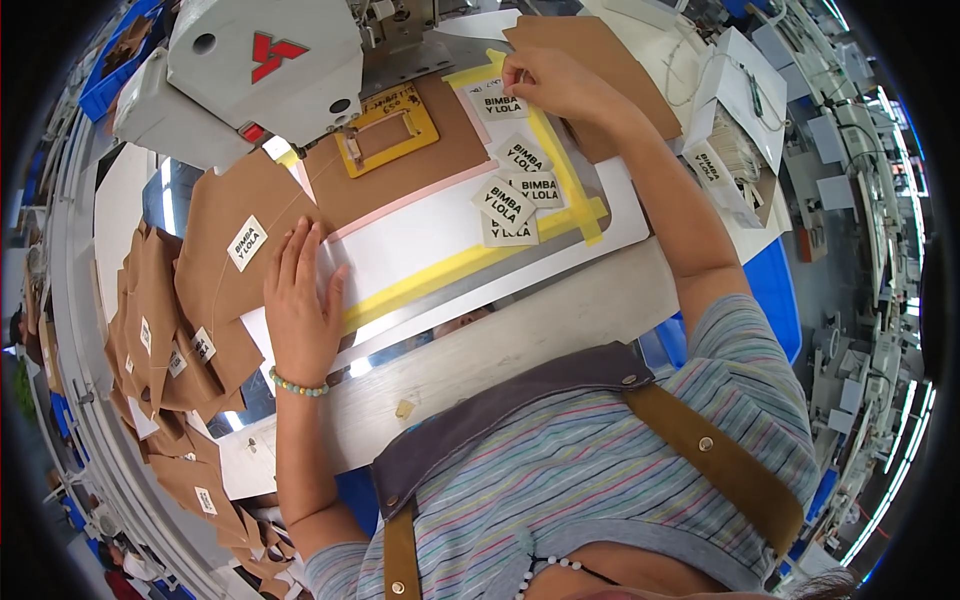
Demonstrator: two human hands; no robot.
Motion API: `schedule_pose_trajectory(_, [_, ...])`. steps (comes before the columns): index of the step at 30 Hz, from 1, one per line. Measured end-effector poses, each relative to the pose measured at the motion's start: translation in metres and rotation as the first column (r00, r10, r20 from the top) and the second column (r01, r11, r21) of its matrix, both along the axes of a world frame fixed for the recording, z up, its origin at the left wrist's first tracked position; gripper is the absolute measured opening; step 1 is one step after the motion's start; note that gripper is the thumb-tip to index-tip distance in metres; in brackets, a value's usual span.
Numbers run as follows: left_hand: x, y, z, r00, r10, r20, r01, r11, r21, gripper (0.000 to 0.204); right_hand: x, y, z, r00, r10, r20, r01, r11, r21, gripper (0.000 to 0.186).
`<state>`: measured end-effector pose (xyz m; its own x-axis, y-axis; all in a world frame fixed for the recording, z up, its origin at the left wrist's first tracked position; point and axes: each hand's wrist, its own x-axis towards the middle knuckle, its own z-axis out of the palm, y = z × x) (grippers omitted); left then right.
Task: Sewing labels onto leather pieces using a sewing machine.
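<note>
My left hand (303, 300) lies flat with fingers stretched out. Its fingertips rest at the edge of a brown fabric piece (215, 205) that carries a white label (246, 243). Towards the far right, my right hand (560, 88) pinches the edge of another white label (500, 106) at the corner of a yellow-taped white template (420, 252). Several loose labels (506, 203) lie overlapping on the template's right part. A brown panel (440, 135) sits along the template's pink strip, with a yellow frame (425, 128) on top, below the sewing machine head (270, 75).
Brown fabric pieces (150, 290) with labels hang in a heap over the table's left side. A white box (735, 140) of labels stands at the right, beside a stack of brown pieces (610, 75). A blue bin (768, 290) is below the right edge.
</note>
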<state>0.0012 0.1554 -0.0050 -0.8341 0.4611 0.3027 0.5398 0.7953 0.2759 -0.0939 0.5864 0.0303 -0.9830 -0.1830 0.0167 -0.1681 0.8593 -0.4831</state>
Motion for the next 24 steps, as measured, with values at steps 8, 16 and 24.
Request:
schedule_pose_trajectory(8, [-0.019, 0.011, 0.027, 0.991, -0.134, -0.01, 0.134, 0.988, 0.073, 0.046, -0.029, -0.043, 0.01, 0.986, 0.162, -0.026, -0.16, 0.915, -0.371, 0.018])
schedule_pose_trajectory(16, [-0.039, 0.05, 0.024, 0.959, -0.277, -0.069, 0.282, 0.955, 0.094, 0.047, -0.049, -0.108, -0.017, 0.967, 0.244, -0.078, -0.254, 0.95, -0.18, 0.019])
schedule_pose_trajectory(24, [-0.068, 0.062, 0.007, 0.94, -0.317, -0.13, 0.322, 0.947, 0.017, 0.052, -0.059, -0.113, -0.019, 0.913, 0.361, -0.19, -0.387, 0.913, -0.128, 0.02])
